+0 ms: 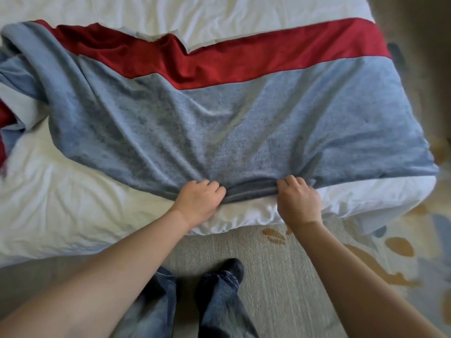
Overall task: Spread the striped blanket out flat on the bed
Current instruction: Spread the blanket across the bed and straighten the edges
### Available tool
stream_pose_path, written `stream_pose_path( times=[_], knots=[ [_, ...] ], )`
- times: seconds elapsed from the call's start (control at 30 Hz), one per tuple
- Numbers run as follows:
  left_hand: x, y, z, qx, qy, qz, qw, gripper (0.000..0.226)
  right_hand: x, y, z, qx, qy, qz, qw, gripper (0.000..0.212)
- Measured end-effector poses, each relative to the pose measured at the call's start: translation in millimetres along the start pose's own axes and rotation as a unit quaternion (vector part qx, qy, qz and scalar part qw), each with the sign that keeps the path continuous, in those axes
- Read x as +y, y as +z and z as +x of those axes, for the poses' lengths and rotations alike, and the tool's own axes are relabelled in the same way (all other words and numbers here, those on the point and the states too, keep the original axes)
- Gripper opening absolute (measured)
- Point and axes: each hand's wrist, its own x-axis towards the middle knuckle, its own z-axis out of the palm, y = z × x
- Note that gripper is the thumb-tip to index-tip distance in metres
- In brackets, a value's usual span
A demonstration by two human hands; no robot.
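Note:
The striped blanket (219, 123), with wide blue-grey and red bands, lies across the white bed (73, 211). Its right part lies fairly smooth out to the bed's right edge. The left part is bunched and folded over itself, with creases fanning up from its near hem. My left hand (199, 200) grips that near hem with curled fingers. My right hand (299, 200) grips the same hem a short way to the right. Both hands sit close to the bed's near edge, with a gathered fold of blanket between them.
Rumpled white sheet shows in front of the blanket on the left and beyond it at the top. My legs in jeans and a dark shoe (234, 267) stand on the pale carpet (280, 276), which has orange and blue leaf shapes on the right.

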Motion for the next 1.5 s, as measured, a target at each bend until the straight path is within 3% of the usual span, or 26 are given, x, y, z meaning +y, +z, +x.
stream_pose_path(
  times=[0.1,0.2,0.33,0.43,0.53,0.63,0.7,0.93,1.2,1.27,1.37,1.5],
  knots=[
    [-19,6,-13,0.005,-0.052,-0.026,0.998,0.030,-20,-1,4,0.014,0.014,0.032,0.999,0.028],
    [-46,7,-28,0.007,-0.093,-0.024,0.995,0.040,-71,-10,15,0.062,-0.064,0.069,0.994,0.036],
    [-98,6,-53,0.023,-0.109,-0.017,0.994,0.031,-165,-9,36,0.094,-0.139,0.107,0.980,0.035],
    [-144,10,-84,0.072,-0.133,0.006,0.989,0.019,-233,-4,47,0.113,-0.128,0.117,0.979,0.026],
    [-191,15,-114,0.118,-0.163,0.020,0.979,0.024,-287,-2,57,0.159,-0.115,0.107,0.975,0.022],
    [-232,20,-133,0.108,-0.154,0.020,0.982,0.019,-321,-1,72,0.196,-0.106,0.074,0.972,0.017],
    [-251,23,-142,0.082,-0.126,0.018,0.988,0.007,-333,2,78,0.189,-0.092,0.057,0.976,0.013],
    [-252,38,-175,0.093,-0.043,-0.025,0.994,0.017,-364,20,48,0.111,-0.009,0.110,0.988,0.023],
    [-265,41,-195,0.078,0.012,-0.076,0.994,0.011,-385,7,39,0.060,-0.012,0.111,0.992,0.019],
    [-279,35,-197,0.074,-0.022,-0.077,0.994,0.013,-397,-2,53,0.071,-0.051,0.112,0.990,0.019],
    [-310,24,-199,0.086,-0.114,-0.073,0.987,0.040,-427,-21,90,0.089,-0.120,0.125,0.981,0.026],
    [-361,15,-209,0.083,-0.269,-0.044,0.959,0.047,-474,-60,150,0.088,-0.228,0.112,0.963,0.027]
  ],
)
